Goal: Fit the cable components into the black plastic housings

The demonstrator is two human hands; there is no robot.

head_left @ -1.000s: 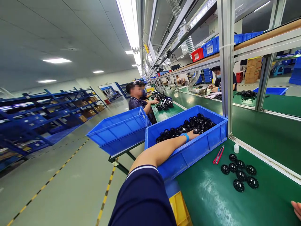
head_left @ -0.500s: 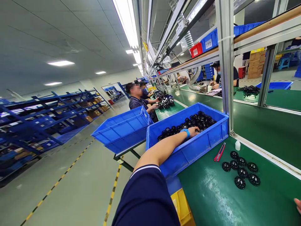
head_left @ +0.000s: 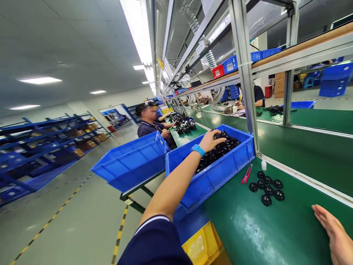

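Observation:
My left hand, with a blue wristband, is lifted just above a blue bin full of black round parts. Its fingers curl around one black round part. My right hand lies open and flat over the green table at the lower right, holding nothing. Several black round parts sit in a small cluster on the table between the bin and my right hand.
A red utility knife and a small white bottle lie beside the bin. An empty blue bin sits left of it, a yellow bin below the table edge. A co-worker works further along; an upright post stands behind the bin.
My left hand has risen out of the bin's parts with a black part in its fingers. My right hand has come further into view over the table.

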